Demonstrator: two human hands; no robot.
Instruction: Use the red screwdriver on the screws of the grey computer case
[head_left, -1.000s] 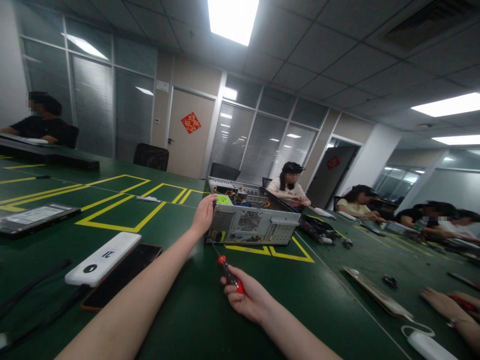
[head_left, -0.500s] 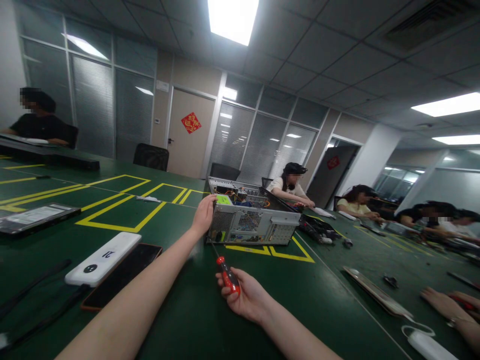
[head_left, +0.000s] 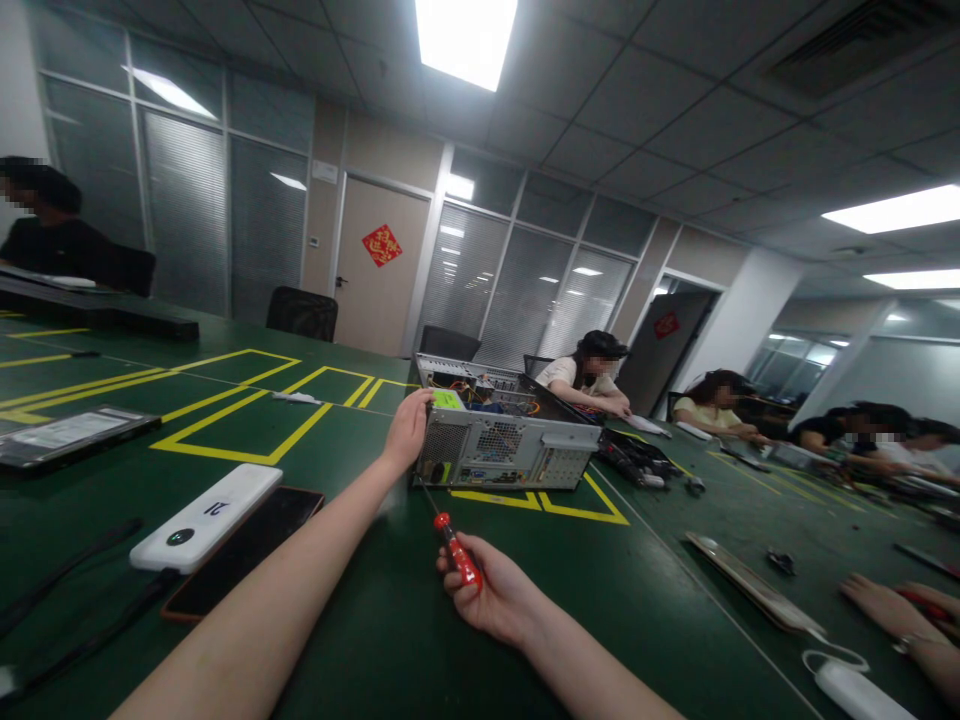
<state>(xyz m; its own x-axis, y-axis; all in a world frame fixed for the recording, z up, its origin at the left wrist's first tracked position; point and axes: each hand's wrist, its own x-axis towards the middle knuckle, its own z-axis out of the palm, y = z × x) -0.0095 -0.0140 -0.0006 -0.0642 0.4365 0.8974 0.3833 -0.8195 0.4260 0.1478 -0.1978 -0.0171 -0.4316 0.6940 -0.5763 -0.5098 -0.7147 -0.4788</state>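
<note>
In the head view, holds a screwdriver (head_left: 454, 550) in the right hand (head_left: 495, 597), with fingers closed around the red and black handle. Slants the shaft up toward the lower left corner of the case (head_left: 531, 455); too small to tell whether seated in a screw. Rests the left hand (head_left: 409, 432) on the upper left corner of the case, with fingers bent over the edge; cannot tell how tightly, with some fingertips hidden.

Has the case on the table (head_left: 600, 600), open side up, back panel facing near, toward the far edge, just beside yellow tape (head_left: 585, 515). Looks heavy and stiff, probably with hard, thin metal edges; likely fragile inside, around the wires (head_left: 531, 408). Best taken by the frame at opposite lower corners, clear of the wires. Probably light and rigid in the screwdriver's case, and best held by the handle.

Nearest on the left: power bank (head_left: 214, 515) and phone (head_left: 255, 545), overlapping.
</note>
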